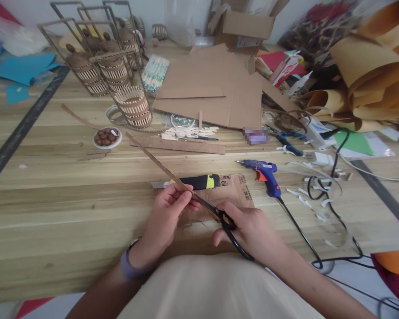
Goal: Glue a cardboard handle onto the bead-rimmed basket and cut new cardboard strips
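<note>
Now, mid-frame, a brown strip (pixel 154 159) is being pinched in the grip of the left hand (pixel 162 217), scissors (pixel 226 224) are being gripped by the right hand (pixel 252 226); cutting is seemingly being done low down, the upper-left stretch apparently being left uncut.

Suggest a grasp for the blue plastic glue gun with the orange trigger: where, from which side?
Probably the handle of the blue plastic glue gun, from the right, opposite the orange trigger. Its pointed nozzle points left and the handle slants toward the wearer, so its back faces right. Avoid the black cord at the handle's end.
</note>
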Tool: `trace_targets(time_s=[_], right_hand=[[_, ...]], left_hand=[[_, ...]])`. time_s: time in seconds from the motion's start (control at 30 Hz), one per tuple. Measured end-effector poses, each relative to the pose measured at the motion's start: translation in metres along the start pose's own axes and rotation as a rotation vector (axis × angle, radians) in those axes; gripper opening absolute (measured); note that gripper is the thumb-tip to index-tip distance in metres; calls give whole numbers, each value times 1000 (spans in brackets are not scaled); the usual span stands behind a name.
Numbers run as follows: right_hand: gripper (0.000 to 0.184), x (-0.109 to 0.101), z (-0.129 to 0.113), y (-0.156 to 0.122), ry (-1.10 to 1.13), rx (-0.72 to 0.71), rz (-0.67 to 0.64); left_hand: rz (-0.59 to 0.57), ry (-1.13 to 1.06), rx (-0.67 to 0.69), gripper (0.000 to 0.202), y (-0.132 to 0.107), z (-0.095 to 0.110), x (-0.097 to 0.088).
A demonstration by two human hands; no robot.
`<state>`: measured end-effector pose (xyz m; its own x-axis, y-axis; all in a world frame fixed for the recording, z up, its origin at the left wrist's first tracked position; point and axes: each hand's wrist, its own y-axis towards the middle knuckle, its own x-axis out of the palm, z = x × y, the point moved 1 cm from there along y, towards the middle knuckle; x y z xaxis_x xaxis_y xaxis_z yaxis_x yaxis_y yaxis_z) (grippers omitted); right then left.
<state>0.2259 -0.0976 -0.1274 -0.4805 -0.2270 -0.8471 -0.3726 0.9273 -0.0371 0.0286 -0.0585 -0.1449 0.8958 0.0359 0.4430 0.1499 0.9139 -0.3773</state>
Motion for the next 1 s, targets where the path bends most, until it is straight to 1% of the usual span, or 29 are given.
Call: trace_targets(time_s=[0.13, 0.4, 0.57, 0.7, 1.0], right_hand=[[55, -4, 1, 2, -27, 16, -31], [56, -15, -2, 3, -95, 0, -91], [58, -15, -4, 4, -131, 0, -58], [60, -15, -8, 11, -125, -3, -66], [58, -11, -12, 12, -199, -51, -24]], left_hand=[[-5, 3, 4, 29, -1, 0, 1], [0, 15, 32, 29, -1, -1, 1], [-34, 17, 36, 32, -3, -3, 3], [-80, 21, 23, 32, -3, -5, 5], [-72, 8, -7, 32, -2, -6, 3]])
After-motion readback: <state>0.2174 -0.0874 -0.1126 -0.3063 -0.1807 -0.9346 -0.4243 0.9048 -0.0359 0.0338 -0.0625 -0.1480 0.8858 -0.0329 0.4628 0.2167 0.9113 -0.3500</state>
